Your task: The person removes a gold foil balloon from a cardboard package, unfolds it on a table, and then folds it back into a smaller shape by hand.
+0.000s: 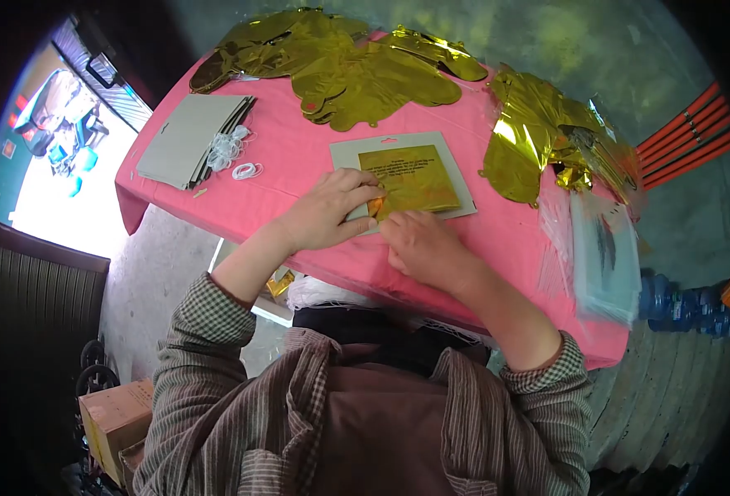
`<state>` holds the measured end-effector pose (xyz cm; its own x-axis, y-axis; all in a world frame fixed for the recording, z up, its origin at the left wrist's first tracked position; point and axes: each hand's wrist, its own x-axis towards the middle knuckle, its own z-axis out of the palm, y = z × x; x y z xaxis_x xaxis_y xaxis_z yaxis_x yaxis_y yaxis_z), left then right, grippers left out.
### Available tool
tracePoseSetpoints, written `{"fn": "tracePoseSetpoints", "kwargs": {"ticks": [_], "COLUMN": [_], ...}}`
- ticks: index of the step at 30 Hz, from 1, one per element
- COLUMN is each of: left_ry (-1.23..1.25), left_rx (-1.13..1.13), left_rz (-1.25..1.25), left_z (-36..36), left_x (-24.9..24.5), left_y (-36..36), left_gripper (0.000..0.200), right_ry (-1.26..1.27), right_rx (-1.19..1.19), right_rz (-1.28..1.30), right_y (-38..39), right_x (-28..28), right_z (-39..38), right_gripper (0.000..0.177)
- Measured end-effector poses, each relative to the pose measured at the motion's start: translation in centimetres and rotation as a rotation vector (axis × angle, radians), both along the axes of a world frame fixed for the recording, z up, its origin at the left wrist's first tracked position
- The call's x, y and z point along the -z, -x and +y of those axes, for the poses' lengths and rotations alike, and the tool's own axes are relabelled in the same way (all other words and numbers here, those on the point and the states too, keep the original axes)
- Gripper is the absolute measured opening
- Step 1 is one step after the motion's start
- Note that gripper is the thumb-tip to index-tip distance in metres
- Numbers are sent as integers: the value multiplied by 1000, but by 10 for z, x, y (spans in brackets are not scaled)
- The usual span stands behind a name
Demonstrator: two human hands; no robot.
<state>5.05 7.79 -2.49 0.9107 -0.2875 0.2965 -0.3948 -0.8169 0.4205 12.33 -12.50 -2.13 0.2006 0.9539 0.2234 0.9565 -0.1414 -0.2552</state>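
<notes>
A folded gold foil balloon [418, 183] with dark printed text lies on a grey card [344, 153] with a hang hole at its far edge. My left hand [329, 211] rests over the card's left side, fingers stretched onto the foil's left edge and thumb by its near corner. Beside it, my right hand [421, 246] is closed at the near edge of the foil and card. Its curled fingers hide whatever they pinch.
On the pink-covered table [290, 112], a stack of grey cards [187, 140] and white string coils [228, 149] lie left. Gold foil balloons [365, 83] spread along the back; more foil [522, 132] lies right, near clear plastic bags [605, 256].
</notes>
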Motion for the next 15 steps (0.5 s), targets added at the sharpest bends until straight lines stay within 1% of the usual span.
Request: {"fn": "tracePoseSetpoints", "kwargs": {"ticks": [5,9,12,14,15], "left_ry": [-46,-54,-81,-70,-65], "left_rx": [10,14,14,-1,8], "left_rz": [51,67,59,100,98], "left_z": [0,0,-2,-4,-4], "left_x": [1,-1,-3,-5,-5], "left_y": [2,2,3,4,4], "left_gripper": [46,47,47,47,47], "right_ry": [-58,-49,-54,-189,-183], "right_rx": [-52,-69,-81,-102,-93], "right_rz": [-61,-61,-138,-180,-182], "right_y": [0,0,-1,-1,0], "right_x": [1,0,0,7,6], "right_z": [-3,-6,-10,-13,-17], "right_gripper": [22,24,25,26,26]}}
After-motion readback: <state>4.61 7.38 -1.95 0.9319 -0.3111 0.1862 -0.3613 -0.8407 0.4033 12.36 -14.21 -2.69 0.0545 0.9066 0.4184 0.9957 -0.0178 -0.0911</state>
